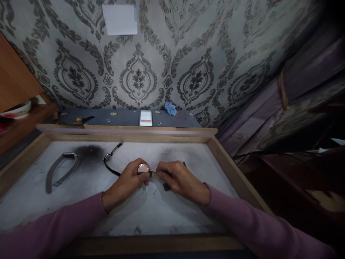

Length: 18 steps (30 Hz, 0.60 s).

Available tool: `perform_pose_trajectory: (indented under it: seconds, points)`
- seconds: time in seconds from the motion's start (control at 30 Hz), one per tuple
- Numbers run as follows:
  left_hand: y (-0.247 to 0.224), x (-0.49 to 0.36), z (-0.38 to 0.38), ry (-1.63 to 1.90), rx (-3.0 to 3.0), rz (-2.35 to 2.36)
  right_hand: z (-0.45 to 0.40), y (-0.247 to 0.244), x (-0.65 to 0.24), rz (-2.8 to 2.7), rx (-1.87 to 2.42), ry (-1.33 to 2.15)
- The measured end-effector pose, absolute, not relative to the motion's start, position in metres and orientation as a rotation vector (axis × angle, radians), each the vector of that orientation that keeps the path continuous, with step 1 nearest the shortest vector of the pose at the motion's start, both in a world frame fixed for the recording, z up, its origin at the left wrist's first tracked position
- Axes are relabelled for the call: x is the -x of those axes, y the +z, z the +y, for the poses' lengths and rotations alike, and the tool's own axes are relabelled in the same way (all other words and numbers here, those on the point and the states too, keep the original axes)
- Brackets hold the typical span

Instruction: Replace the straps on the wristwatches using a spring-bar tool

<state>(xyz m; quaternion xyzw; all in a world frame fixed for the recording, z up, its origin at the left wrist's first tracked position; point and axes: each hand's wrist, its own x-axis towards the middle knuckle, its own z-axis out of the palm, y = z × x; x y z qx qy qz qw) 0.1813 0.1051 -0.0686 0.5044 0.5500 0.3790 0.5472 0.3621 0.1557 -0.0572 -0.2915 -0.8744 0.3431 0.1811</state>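
Observation:
My left hand [130, 178] is closed around a round watch [143, 168] with a shiny rose-gold rim, its flat round face tilted up. My right hand [182, 176] pinches a thin metal tool [152, 171], whose tip meets the watch's edge near the left thumb. Fingers hide the tool's other end. Under and beside the right hand lies a dark strap-like piece [166, 187], partly covered. A tiny thin pin [155, 191] rests on the white surface below the hands.
A wooden-framed white tray [113, 223] surrounds the work. Left in it are a slim black-strapped watch [107, 157] and a grey-strapped smartwatch [69, 155]. Behind the frame stand a phone-like screen [146, 118], a blue crumpled cloth [170, 108] and a dark-strapped gold item [78, 119].

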Motion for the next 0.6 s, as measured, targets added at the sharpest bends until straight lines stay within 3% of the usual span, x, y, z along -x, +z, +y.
perform_pose_trajectory:
  seconds: [0.6]
  points:
    - [-0.0716, -0.1767, 0.1071, 0.929, -1.172, 1.303, 0.153, -0.0537, -0.3615, -2.463, 0.816, 0.969]
